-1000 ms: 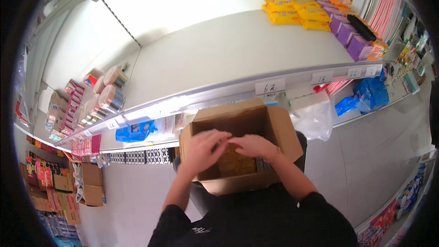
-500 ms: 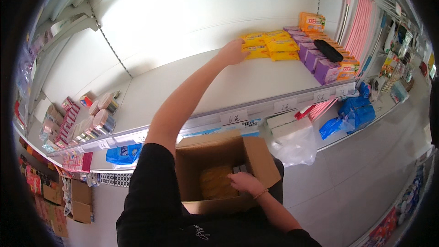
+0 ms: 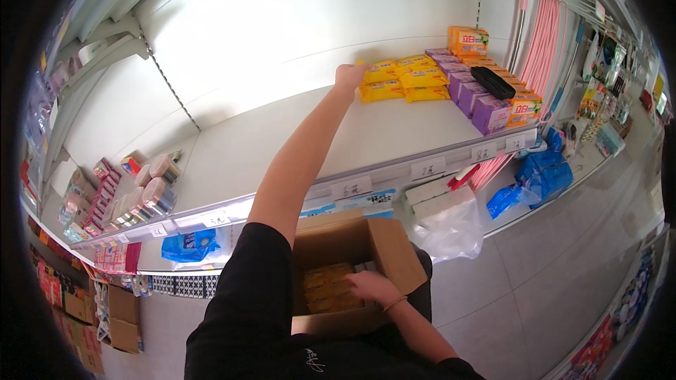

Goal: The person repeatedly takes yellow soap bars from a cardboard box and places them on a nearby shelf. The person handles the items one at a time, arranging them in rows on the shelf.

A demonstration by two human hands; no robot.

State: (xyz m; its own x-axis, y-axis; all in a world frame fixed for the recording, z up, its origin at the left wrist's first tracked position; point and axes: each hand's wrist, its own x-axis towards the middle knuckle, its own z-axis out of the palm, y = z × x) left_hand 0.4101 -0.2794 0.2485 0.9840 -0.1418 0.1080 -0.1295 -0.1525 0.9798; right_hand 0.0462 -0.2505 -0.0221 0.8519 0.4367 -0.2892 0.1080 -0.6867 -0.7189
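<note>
The left hand is stretched out over the shelf, at the left end of the yellow packs; its fingers are bent rather than spread, and a sliver of yellow shows just past the fingertips; the back of the hand hides the rest, so I cannot tell whether it grips a pack or only touches one; the yellow packs lie flat in short stacks, side by side, toward the rear of the shelf.

The right hand is down inside the carton, back of the hand upward, fingers partly curled and pointing left; it is over the right part of the inner packs, which are yellow-brown in the shade of the carton; its fingertips are too small and dim to make out, so I cannot tell whether they close on anything; a thin bracelet circles that wrist; a few pale boxes stand in the carton just beyond the hand.

To the right of the yellow packs are purple boxes, then orange packs; a black case lies on top of these; the carton is below the shelf's front edge, close to the person's body.
</note>
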